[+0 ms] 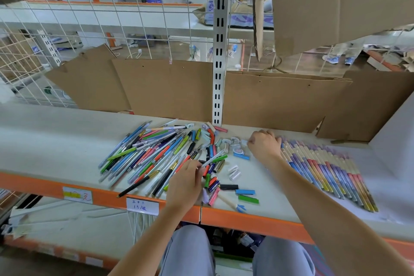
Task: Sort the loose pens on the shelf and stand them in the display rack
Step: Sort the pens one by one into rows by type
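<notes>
Your left hand (187,180) pinches a slim white pen (211,159) at the pile's (152,154) five o'clock edge. It looks light, stiff and slick, so take it mid-barrel. Your right hand (264,147) is curled by the sorted row (324,170); whether its grip holds anything, I cannot tell.

Store or stockroom, daylight-bright. Pale shelf board (56,136) with orange front edge (100,195) carrying handwritten paper labels (142,206). White wire grid (94,13) behind, split by a slotted white upright (218,51). Brown cardboard sheets (165,89) lean against the grid. Beyond: more white shelving (134,27), brown floor (170,50).
</notes>
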